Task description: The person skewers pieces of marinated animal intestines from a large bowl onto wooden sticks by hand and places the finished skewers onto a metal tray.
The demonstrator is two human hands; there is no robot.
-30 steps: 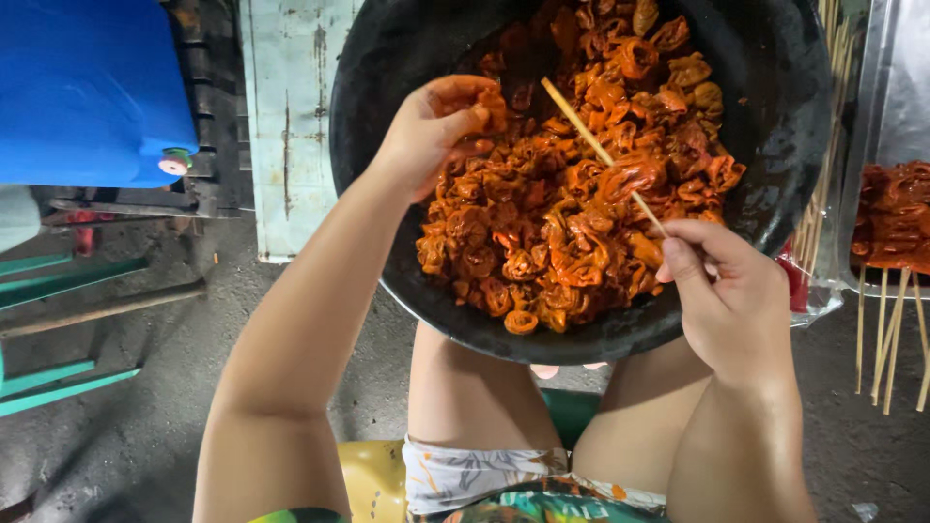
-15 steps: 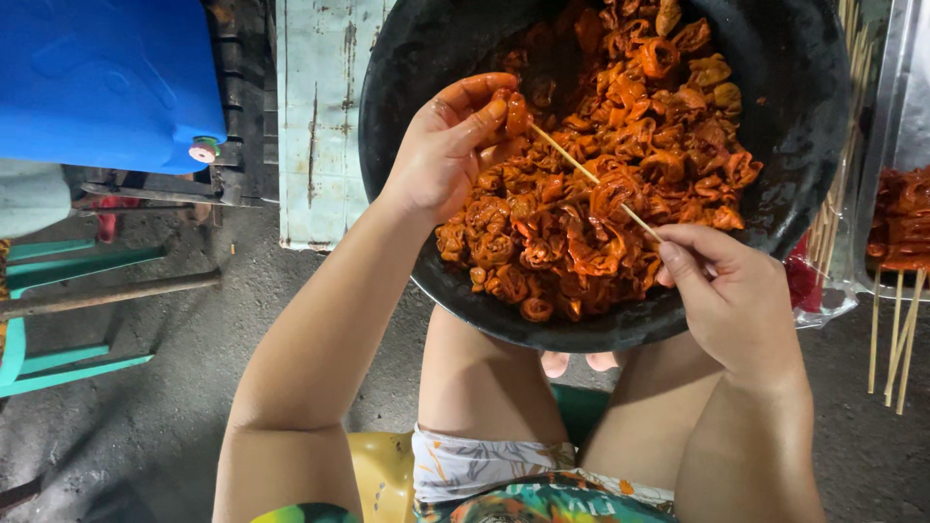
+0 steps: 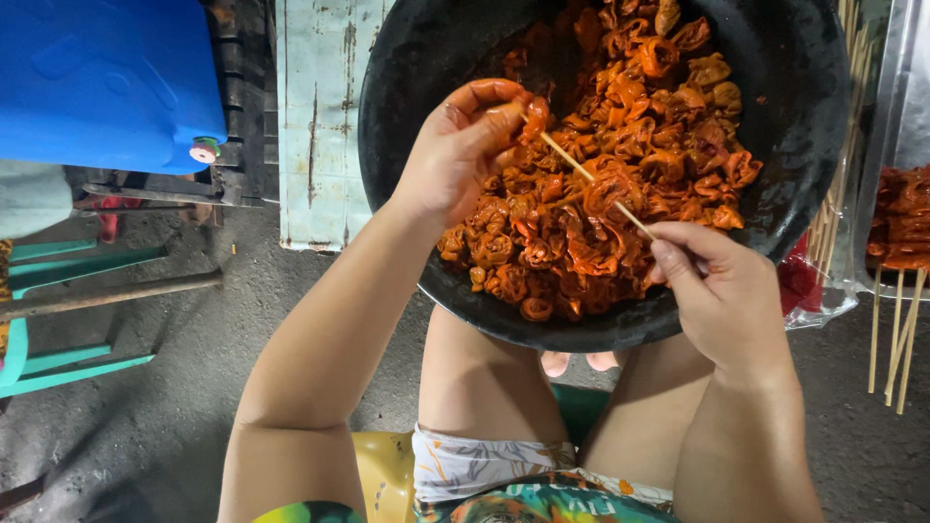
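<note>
A large black basin (image 3: 436,58) rests over my knees, filled with orange-red marinated meat pieces (image 3: 630,165). My left hand (image 3: 465,145) pinches one meat piece (image 3: 536,114) at the tip of a thin bamboo skewer (image 3: 581,172). My right hand (image 3: 722,291) grips the skewer's lower end near the basin's right front rim. The stick slants up and to the left over the meat, with one piece threaded near its middle.
A blue plastic container (image 3: 97,77) stands at the upper left beside a worn pale board (image 3: 315,116). Teal chair legs (image 3: 58,320) lie at the left. Finished skewers (image 3: 901,252) and loose sticks (image 3: 835,223) sit at the right on concrete ground.
My left hand has lifted a meat piece out of the pile and brought it to the skewer's tip. The view has shifted slightly toward the basin.
</note>
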